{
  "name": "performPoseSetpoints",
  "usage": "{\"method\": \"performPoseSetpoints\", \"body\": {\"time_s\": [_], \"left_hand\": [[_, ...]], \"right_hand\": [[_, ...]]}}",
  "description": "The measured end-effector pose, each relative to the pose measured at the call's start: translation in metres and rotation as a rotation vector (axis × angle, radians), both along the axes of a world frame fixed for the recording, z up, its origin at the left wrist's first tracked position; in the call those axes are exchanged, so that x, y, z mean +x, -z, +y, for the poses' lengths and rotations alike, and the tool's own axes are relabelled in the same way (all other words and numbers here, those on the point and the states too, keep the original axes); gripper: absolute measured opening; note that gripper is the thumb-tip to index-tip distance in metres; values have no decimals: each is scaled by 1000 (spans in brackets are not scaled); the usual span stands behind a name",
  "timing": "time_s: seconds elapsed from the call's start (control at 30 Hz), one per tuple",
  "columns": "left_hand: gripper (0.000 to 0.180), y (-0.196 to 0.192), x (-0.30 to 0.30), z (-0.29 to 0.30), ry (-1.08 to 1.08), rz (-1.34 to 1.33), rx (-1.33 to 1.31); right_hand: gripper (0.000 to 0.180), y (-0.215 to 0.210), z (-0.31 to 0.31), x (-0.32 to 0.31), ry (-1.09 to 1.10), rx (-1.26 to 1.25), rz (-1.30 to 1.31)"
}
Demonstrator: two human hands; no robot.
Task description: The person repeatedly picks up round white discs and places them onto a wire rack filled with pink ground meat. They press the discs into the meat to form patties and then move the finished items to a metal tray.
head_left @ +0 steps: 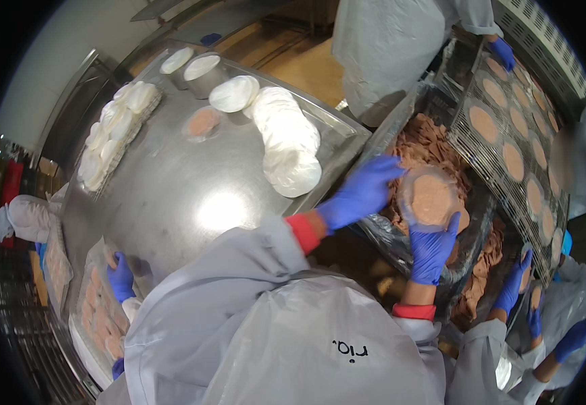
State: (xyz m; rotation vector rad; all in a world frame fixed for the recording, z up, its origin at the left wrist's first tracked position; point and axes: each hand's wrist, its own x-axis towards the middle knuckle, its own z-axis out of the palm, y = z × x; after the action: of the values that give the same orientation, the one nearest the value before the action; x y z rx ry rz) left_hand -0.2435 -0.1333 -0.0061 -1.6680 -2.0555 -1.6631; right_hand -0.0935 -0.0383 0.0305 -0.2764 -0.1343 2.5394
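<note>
My left hand (362, 191), in a blue glove, reaches over the steel table's right edge to a lined bin of minced meat (422, 140) and touches the round clear mould (431, 199). My right hand (432, 251), also blue-gloved, cups that mould from below. The mould is filled with a flat pink patty. A second filled mould (204, 123) lies alone on the steel table (171, 196). A long fallen stack of white paper discs (287, 143) lies beside it.
A wire rack of finished patties (516, 135) slopes along the right. Other people's blue-gloved hands work at the top right (502, 51), lower right (514, 283) and lower left (121, 278). More white discs (114, 128) fill a basket at left; a metal ring (203, 73) stands behind.
</note>
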Motion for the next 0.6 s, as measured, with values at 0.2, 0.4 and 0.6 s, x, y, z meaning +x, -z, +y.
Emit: {"method": "performPoseSetpoints", "body": {"time_s": [0.2,0.4,0.6], "left_hand": [[27,69,-62,-147,-444,171,-460],[17,93,-102,-158,-526,-491,-79],[27,-3,-82,-31,98,-707,124]], "right_hand": [[51,6,-19,-21,-174,-139,-59],[48,-37,28,-5,310,333,-311],[67,-64,115,9,1097,1920,-1410]]}}
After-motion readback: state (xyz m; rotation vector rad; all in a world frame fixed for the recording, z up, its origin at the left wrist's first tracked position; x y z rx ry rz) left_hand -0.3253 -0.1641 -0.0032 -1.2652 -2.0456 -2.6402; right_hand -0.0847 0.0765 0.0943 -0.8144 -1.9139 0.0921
